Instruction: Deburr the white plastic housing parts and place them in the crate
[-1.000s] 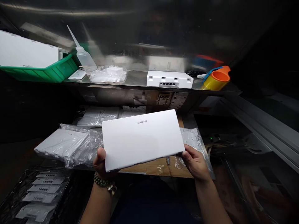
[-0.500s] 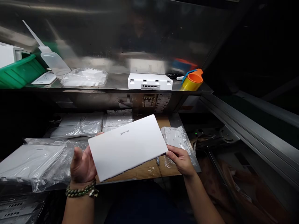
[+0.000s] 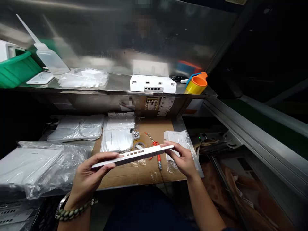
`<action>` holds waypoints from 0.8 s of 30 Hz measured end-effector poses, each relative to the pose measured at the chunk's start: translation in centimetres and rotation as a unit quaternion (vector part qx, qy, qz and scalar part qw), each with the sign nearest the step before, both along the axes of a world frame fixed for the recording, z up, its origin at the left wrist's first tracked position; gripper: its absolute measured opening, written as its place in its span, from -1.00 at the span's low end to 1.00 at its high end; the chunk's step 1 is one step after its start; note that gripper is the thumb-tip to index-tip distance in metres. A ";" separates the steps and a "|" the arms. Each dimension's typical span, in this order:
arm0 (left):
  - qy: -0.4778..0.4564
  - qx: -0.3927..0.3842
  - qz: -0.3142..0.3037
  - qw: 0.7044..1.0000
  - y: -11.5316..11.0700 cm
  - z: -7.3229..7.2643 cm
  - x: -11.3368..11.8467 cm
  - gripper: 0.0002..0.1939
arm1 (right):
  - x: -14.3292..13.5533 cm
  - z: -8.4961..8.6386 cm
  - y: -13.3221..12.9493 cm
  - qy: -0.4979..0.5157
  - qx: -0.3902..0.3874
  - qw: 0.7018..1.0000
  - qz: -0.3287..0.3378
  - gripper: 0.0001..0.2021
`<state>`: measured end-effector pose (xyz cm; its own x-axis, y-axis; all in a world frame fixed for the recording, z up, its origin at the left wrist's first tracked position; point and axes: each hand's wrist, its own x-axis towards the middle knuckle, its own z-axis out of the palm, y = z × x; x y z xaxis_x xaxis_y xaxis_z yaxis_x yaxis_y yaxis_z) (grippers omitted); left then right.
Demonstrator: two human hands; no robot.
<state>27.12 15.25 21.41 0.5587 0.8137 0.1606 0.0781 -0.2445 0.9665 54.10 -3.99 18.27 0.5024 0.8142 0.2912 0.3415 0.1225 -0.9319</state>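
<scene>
A white panel [image 3: 137,156] is held up nearly edge-on above the cardboard, its row of small rectangular openings showing. Its left end is pinched between the thumb and fingers of my left hand [image 3: 90,171]. At the right end, my right hand [image 3: 181,160] grips it with fingers over the top and thumb below. Beyond the panel, on the cardboard [image 3: 130,176], lie a red-handled tool [image 3: 158,154], a roll of tape [image 3: 139,145] and a small round metal item [image 3: 135,134].
Bagged white panels [image 3: 31,163] lie at the left, more [image 3: 77,126] behind. A bagged part [image 3: 176,139] lies right. The shelf [image 3: 115,84] holds a white device [image 3: 152,84], squeeze bottle [image 3: 51,61], green bin [image 3: 18,70] and yellow-orange cup [image 3: 197,84].
The panel has turned from its broad printed face to its slotted edge. My left hand, open beside it before, now grips its left end. The tools behind it have come into view.
</scene>
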 end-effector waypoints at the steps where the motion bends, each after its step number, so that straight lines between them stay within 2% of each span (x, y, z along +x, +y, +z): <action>1: -0.002 -0.004 0.003 1.000 -0.2 0.1 0.1 -0.73 | -0.1 0.0 0.1 -0.003 0.012 1.000 -0.009 -0.68; 5: -0.023 -0.019 -0.015 0.999 -0.4 0.1 0.2 -0.47 | -0.3 -0.4 0.3 -0.022 0.028 0.999 -0.017 -0.77; 11: -0.057 -0.046 -0.062 0.995 -0.4 -0.3 -0.4 -0.35 | -0.4 -1.6 0.0 -0.028 0.020 0.999 -0.021 -0.80; 16: -0.071 -0.084 -0.055 0.992 -0.8 -0.1 -0.9 -0.29 | -0.5 -3.2 0.4 -0.024 0.014 1.000 -0.013 -0.81; 19: -0.140 -0.103 -0.022 0.985 -0.9 -0.6 -1.3 -0.24 | -0.8 -3.5 0.8 -0.034 0.042 0.999 0.007 -0.81; 21: -0.200 -0.176 0.070 0.961 -0.9 -1.4 -1.9 -0.24 | -1.3 -3.3 1.1 -0.063 0.067 0.995 0.040 -0.77; 22: -0.216 -0.250 0.122 0.936 -0.9 -2.0 -2.4 -0.29 | -1.6 -3.3 1.3 -0.083 0.077 0.991 0.066 -0.74; 24: -0.209 -0.452 0.170 0.850 -0.7 -3.2 -3.6 -0.39 | -2.6 -3.4 1.5 -0.126 0.100 0.978 0.133 -0.70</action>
